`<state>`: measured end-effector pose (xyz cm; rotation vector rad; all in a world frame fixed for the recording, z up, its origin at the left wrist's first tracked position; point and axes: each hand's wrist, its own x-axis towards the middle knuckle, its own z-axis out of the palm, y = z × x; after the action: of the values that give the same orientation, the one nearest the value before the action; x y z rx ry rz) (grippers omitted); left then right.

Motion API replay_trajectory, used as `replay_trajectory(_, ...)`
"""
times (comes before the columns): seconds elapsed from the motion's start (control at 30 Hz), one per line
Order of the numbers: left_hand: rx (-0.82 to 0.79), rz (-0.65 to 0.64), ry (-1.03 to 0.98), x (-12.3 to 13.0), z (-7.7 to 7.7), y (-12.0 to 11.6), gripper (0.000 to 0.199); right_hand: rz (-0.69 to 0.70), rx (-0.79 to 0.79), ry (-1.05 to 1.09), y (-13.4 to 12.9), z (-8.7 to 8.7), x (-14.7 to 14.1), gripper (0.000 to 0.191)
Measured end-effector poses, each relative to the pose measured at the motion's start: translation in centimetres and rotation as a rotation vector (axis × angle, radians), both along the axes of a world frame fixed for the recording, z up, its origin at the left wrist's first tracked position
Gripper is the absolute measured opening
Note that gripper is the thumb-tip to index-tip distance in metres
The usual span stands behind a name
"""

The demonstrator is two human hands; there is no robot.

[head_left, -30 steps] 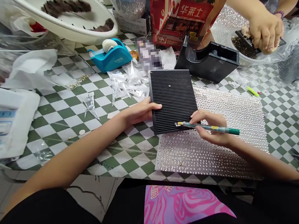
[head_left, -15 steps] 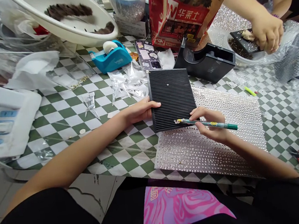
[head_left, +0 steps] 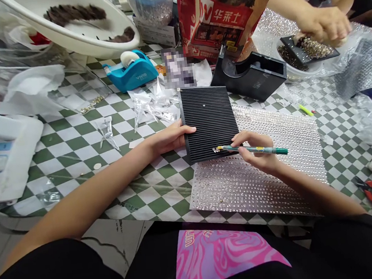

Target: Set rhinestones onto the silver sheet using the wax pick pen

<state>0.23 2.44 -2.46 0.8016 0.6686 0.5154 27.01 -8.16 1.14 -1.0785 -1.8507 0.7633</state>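
The right hand (head_left: pixel 256 147) pinches a green-capped pen (head_left: pixel 264 150) between thumb and fingers, its yellow tip at some small clear stones (head_left: pixel 215 150) near the close edge of a ribbed black tray (head_left: pixel 208 119). The left hand (head_left: pixel 172 138) clasps that tray's left edge, thumb on top. The tray is mid-table, overlapping the far left part of a sheet of rhinestones (head_left: pixel 218 185). Beneath lies a green-and-white checked tablecloth (head_left: pixel 166 197); pale floor tiles (head_left: pixel 133 235) show at near left. Farther off, a blue tape dispenser (head_left: pixel 134 73) reads "VIVID", and right of it a red-and-brown bag (head_left: pixel 226 18) bears "华莱士" beside a large "W". At far right, a co-worker's hand (head_left: pixel 325 25) is above a small black tray (head_left: pixel 295 51) heaped with beads.
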Motion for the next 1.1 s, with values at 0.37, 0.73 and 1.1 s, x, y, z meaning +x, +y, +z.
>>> replay_trajectory(0.37, 0.003, -0.013, -0.070, 0.0, -0.6, 0.3, 0.047, 0.024, 0.006, 0.027, 0.0, 0.2, -0.1, 0.011)
replay_trajectory(0.73, 0.022, 0.013, -0.017, -0.2, -0.6, 0.3, 0.040, 0.040, 0.075, -0.078, -0.3, 0.9, -0.3, 0.009)
replay_trajectory(1.1, 0.033, 0.039, 0.033, -0.3, -0.4, 0.2, 0.034, -0.012, 0.066, -0.061, -0.1, 0.8, -0.7, 0.006)
